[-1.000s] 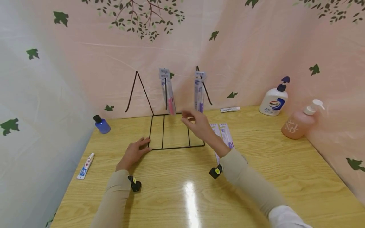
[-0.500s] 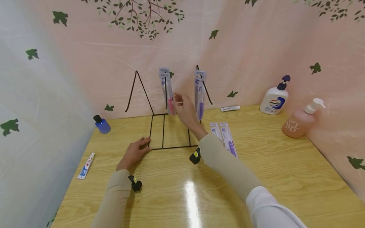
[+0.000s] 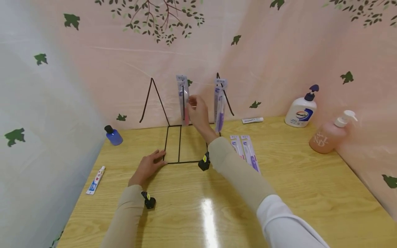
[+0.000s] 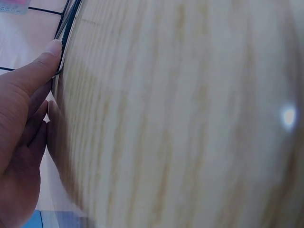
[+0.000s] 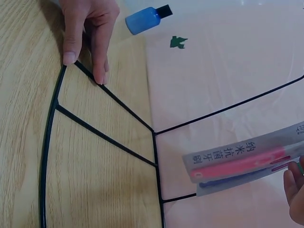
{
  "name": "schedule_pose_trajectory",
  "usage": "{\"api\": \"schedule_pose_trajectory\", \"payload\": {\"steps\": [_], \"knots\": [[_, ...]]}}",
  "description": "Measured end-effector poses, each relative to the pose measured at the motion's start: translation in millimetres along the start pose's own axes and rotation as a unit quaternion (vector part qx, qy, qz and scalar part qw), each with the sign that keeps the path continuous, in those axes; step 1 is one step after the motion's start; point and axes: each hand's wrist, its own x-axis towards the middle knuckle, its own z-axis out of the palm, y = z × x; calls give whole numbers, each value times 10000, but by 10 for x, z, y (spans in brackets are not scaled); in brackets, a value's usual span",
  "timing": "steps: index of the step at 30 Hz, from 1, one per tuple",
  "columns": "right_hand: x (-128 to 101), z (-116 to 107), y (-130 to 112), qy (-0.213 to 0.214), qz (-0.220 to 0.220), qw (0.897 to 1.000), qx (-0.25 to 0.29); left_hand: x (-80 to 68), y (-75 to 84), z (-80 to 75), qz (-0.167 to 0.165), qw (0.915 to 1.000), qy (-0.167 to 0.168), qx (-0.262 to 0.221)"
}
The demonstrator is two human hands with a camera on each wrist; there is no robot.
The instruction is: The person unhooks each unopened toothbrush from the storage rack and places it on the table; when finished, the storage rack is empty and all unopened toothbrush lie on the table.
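Observation:
A black wire display rack (image 3: 179,146) stands at the back of the table. My left hand (image 3: 149,167) rests at its front left corner, thumb and fingers fairly straight against the base wire. Packaged toothbrushes (image 3: 182,96) hang from the middle hook, one pink and one purple in the right wrist view. My right hand (image 3: 200,115) pinches the edge of one pack; its fingers (image 5: 290,187) show at that view's edge and the exact contact is partly hidden. More packaged toothbrushes (image 3: 220,106) hang from the right hook. The left hook (image 3: 145,100) carries nothing.
Two packaged toothbrushes (image 3: 250,153) lie right of the rack. A small toothpaste box (image 3: 252,120), a white pump bottle (image 3: 300,112) and a pinkish pump bottle (image 3: 327,136) stand or lie further right. At left are a blue bottle (image 3: 114,136) and a toothpaste tube (image 3: 95,181).
My right hand has moved left and up from beside the right hook to the middle packs, which have turned slightly. The left hand has stayed at the rack's corner.

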Motion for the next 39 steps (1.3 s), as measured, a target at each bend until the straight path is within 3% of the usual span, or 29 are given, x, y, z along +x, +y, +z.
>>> {"api": "schedule_pose_trajectory", "payload": {"steps": [20,30,39], "knots": [[41,5,83,-77,226,9979,609,-12,38,-19,-63,9999,-80,25],[25,-15,120,-115,34,9960,883,-2,34,-4,-65,10000,-72,18],[-85,-76,46,-108,129,9972,723,-9,26,-11,23,10000,3,18]]}}
